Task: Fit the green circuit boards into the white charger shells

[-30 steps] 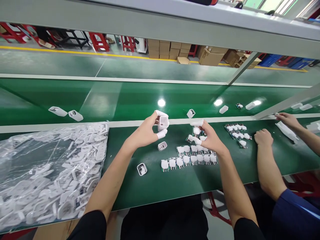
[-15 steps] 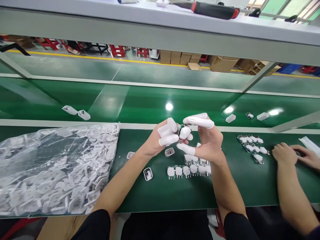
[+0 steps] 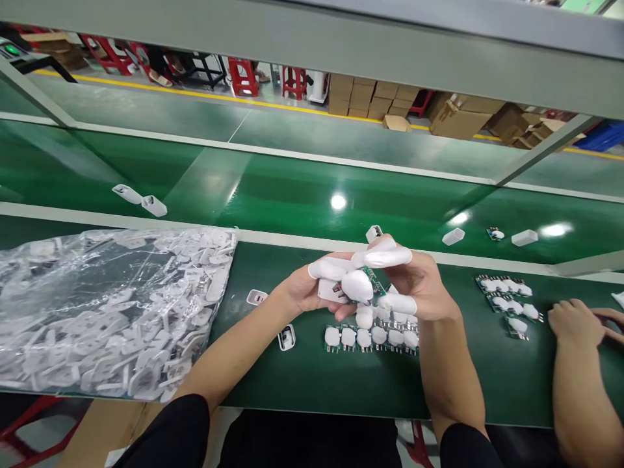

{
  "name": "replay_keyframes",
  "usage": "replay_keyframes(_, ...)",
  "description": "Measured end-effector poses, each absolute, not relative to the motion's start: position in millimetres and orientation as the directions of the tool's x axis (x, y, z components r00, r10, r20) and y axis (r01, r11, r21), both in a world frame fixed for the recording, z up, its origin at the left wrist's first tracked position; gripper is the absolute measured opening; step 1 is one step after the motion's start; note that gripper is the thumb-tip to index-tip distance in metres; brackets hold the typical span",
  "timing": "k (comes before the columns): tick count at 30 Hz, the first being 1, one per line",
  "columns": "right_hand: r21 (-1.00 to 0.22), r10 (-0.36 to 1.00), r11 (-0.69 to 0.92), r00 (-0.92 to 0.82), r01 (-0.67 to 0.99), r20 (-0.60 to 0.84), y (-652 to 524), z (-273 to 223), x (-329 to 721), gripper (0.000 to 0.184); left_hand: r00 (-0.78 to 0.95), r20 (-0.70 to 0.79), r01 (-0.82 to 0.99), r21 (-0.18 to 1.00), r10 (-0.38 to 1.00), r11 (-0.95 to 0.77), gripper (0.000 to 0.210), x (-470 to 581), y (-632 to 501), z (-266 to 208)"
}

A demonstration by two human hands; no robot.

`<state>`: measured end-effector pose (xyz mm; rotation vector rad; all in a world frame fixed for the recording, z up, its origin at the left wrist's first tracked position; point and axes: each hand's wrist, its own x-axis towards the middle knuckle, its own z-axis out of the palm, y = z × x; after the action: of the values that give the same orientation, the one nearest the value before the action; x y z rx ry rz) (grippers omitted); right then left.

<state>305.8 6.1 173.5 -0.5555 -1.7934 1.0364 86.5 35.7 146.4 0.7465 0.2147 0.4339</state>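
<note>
My left hand [image 3: 305, 284], with white finger cots, is closed around a white plastic charger housing [image 3: 329, 292], partly hidden by the fingers. My right hand [image 3: 422, 279], also in finger cots, pinches a small green circuit board [image 3: 374, 281] that carries a white rounded pad [image 3: 357, 286]. The board's left end is right at the housing; whether it sits inside cannot be made out. Below the hands lie rows of similar boards with white pads [image 3: 364, 338], partly covered by the right hand.
A clear plastic bag [image 3: 121, 312] full of white plastic parts lies left. White end pieces [image 3: 286, 338] rest near my left forearm. White housings [image 3: 453, 236] stand on the shiny green strip beyond. At right are more boards [image 3: 511, 302] and another person's hand [image 3: 575, 323].
The board has turned and come close against the housing, and my hands are lower. A white housing now shows behind my right hand. The view has tilted down slightly.
</note>
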Motion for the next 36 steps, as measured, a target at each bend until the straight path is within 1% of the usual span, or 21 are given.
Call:
replay_keyframes(2,-0.843,0.749,0.528,-0.411,-0.102,0.519,6.5,173.7,305.2,0.051,0.902,-0.051,-0.279,0.688,0.428,0.670,0.059,89.3,34.3,146.5)
replay_keyframes(4,-0.845,0.769,0.519,-0.360,-0.131,0.528,6.3,176.1,303.9,0.048,0.894,-0.038,-0.304,0.683,0.447,0.664,0.061,92.5,33.2,149.0)
replay_keyframes(6,-0.833,0.784,0.534,-0.282,-0.147,0.553,6.0,179.5,302.2,0.046,0.853,0.003,-0.383,0.682,0.522,0.623,0.059,95.2,32.5,152.6)
replay_keyframes(8,-0.824,0.799,0.549,-0.201,-0.140,0.566,5.6,182.4,300.5,0.045,0.783,0.061,-0.477,0.698,0.620,0.534,0.056,96.8,32.1,155.7)
replay_keyframes(11,-0.854,0.842,0.509,-0.144,-0.109,0.521,5.2,183.1,298.1,0.039,0.696,0.136,-0.542,0.744,0.706,0.391,0.050,96.9,31.8,157.8)
replay_keyframes(14,-0.870,0.860,0.485,-0.133,-0.086,0.492,5.6,180.0,295.6,0.039,0.663,0.140,-0.537,0.773,0.736,0.337,0.048,95.3,31.9,158.7)
replay_keyframes(17,-0.840,0.832,0.536,-0.116,-0.085,0.542,7.5,175.8,293.9,0.043,0.654,0.131,-0.518,0.795,0.745,0.315,0.041,93.7,32.1,159.9)
replay_keyframes(19,-0.820,0.815,0.566,-0.096,-0.086,0.572,9.1,173.1,293.3,0.046,0.647,0.164,-0.513,0.816,0.744,0.266,0.036,93.1,32.2,159.9)
replay_keyframes(21,-0.802,0.802,0.590,-0.047,-0.091,0.595,10.2,170.6,293.2,0.047,0.610,0.235,-0.504,0.852,0.757,0.142,0.033,92.8,32.6,158.2)
replay_keyframes(22,-0.793,0.795,0.603,-0.008,-0.091,0.606,10.6,169.6,293.3,0.048,0.558,0.290,-0.487,0.873,0.777,0.024,0.032,92.8,33.1,156.8)
replay_keyframes(23,-0.782,0.787,0.616,0.036,-0.091,0.616,10.9,168.8,293.4,0.049,0.481,0.368,-0.450,0.882,0.796,-0.136,0.033,92.7,33.9,155.2)
replay_keyframes(24,-0.775,0.779,0.626,0.080,-0.087,0.621,11.2,168.3,293.7,0.048,0.388,0.463,-0.383,0.867,0.797,-0.317,0.034,92.5,35.1,153.4)
replay_keyframes(25,-0.769,0.772,0.635,0.117,-0.081,0.625,11.3,168.0,293.8,0.047,0.305,0.559,-0.292,0.825,0.771,-0.483,0.035,92.1,36.5,151.6)
replay_keyframes(26,-0.768,0.769,0.636,0.144,-0.074,0.623,11.5,168.0,293.9,0.046,0.251,0.640,-0.202,0.769,0.727,-0.607,0.035,91.7,38.0,150.0)
replay_keyframes(27,-0.767,0.766,0.638,0.160,-0.070,0.622,11.6,168.1,293.6,0.045,0.230,0.696,-0.137,0.715,0.680,-0.685,0.036,91.1,39.4,148.7)
replay_keyframes(29,-0.765,0.762,0.640,0.174,-0.066,0.623,11.3,168.3,291.4,0.043,0.237,0.749,-0.091,0.651,0.619,-0.753,0.036,90.0,41.6,147.1)
replay_keyframes(33,-0.779,0.757,0.627,0.238,-0.002,0.609,6.9,166.6,279.7,0.040,0.172,0.830,-0.119,0.553,0.531,-0.825,0.046,91.4,40.9,148.4)
replay_keyframes(36,-0.811,0.785,0.585,0.249,0.003,0.567,2.2,164.2,269.7,0.044,0.120,0.860,-0.156,0.510,0.496,-0.846,0.039,95.9,37.1,149.3)
